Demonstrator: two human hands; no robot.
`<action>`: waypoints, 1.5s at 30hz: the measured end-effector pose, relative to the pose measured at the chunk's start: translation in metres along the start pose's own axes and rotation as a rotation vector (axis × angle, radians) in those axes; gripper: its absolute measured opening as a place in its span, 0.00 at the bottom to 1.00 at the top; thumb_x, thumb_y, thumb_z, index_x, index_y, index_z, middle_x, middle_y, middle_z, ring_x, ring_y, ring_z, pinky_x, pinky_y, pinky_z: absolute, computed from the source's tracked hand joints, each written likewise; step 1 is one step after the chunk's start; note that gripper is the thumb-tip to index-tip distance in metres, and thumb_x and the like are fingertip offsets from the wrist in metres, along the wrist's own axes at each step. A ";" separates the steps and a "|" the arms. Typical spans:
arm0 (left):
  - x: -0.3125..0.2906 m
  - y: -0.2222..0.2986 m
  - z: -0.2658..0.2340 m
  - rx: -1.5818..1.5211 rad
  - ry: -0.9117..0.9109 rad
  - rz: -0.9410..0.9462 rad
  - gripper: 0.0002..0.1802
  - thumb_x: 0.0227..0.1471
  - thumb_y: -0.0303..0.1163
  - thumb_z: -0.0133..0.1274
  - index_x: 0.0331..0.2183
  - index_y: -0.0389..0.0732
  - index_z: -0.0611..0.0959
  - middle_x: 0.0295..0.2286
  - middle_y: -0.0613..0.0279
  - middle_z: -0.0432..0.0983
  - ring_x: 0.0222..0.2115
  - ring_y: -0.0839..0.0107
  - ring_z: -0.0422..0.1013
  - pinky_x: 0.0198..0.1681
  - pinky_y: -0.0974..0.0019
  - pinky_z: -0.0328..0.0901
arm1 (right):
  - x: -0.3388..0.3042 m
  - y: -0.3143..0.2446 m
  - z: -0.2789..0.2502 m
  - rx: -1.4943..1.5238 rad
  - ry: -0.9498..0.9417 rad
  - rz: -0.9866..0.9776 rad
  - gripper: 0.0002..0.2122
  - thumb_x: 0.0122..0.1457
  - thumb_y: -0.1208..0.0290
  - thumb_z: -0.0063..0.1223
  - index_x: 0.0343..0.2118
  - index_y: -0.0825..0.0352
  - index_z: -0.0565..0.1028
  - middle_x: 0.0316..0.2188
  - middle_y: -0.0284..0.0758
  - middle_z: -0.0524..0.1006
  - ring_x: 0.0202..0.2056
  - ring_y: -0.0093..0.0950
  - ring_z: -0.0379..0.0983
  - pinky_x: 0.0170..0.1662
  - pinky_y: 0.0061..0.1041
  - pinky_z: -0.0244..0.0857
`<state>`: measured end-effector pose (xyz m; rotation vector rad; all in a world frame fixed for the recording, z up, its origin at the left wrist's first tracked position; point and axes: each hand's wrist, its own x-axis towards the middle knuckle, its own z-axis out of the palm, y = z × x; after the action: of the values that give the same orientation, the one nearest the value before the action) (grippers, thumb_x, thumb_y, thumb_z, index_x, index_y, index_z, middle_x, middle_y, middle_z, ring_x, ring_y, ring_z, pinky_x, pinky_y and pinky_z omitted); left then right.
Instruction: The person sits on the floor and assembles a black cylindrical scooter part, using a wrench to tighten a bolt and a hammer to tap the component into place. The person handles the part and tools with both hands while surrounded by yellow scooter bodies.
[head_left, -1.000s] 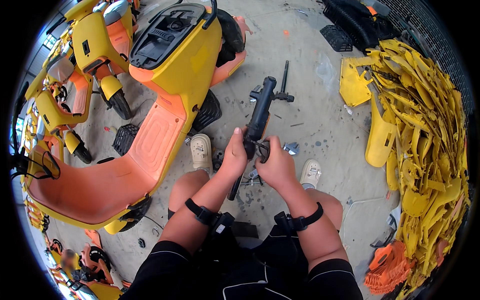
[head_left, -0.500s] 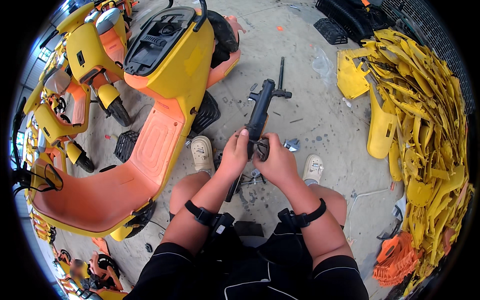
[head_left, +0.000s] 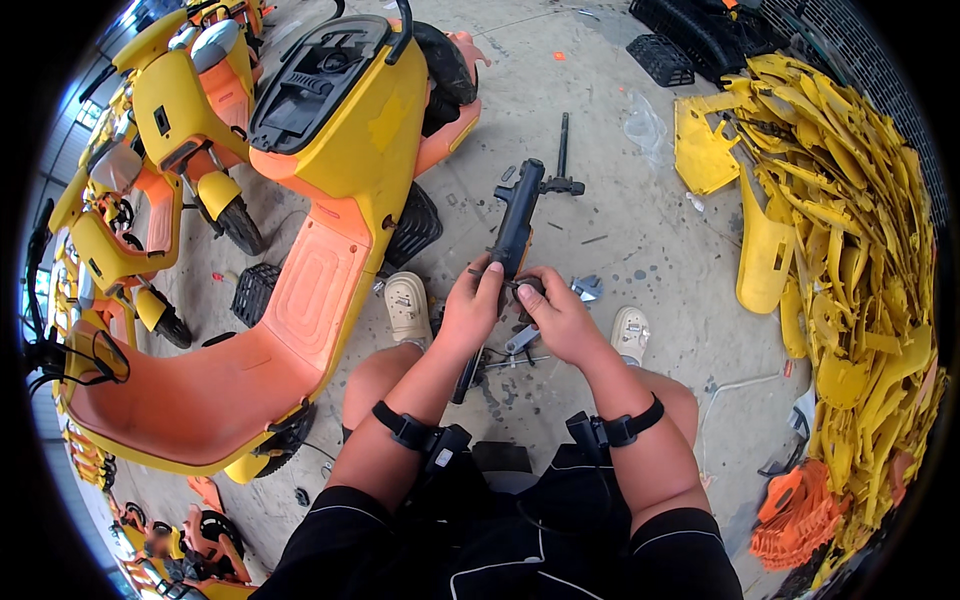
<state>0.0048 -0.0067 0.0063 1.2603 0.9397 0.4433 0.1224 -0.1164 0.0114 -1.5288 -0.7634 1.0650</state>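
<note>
A black tubular vehicle part (head_left: 516, 222), thick and with a bracket-like upper end, slants away from me between my shoes. My left hand (head_left: 474, 303) is closed around its near end, the thumb lying along it. My right hand (head_left: 558, 315) is closed beside it, thumb and fingers pinching a small dark piece (head_left: 527, 292) against the near end. What this piece is, I cannot make out; the fingers partly cover it. Below the hands, a thin dark rod (head_left: 467, 376) sticks out toward me. A silver tool (head_left: 521, 340) lies on the floor under my right hand.
A yellow and orange scooter (head_left: 330, 250) stands close on my left, with more scooters (head_left: 190, 110) behind. Ahead lies a black T-shaped metal part (head_left: 563, 150). An adjustable wrench (head_left: 587, 288) rests near my right shoe (head_left: 630, 333). Yellow panels (head_left: 850, 260) are heaped at right, above orange pieces (head_left: 793, 520).
My right hand has turned and shifted slightly right, its thumb now over the small dark piece. More of the silver tool below shows. The left hand keeps its hold.
</note>
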 end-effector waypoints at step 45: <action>0.000 0.004 0.002 -0.040 -0.158 -0.144 0.28 0.64 0.51 0.35 0.40 0.36 0.79 0.21 0.58 0.75 0.19 0.73 0.70 0.20 0.70 0.64 | -0.006 -0.013 -0.014 -0.392 0.323 -0.170 0.11 0.60 0.67 0.56 0.41 0.68 0.72 0.31 0.44 0.79 0.34 0.45 0.77 0.36 0.39 0.68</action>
<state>0.0070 -0.0066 0.0099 1.1646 0.8764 0.2452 0.1336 -0.1241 0.0261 -1.8710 -0.8887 0.5414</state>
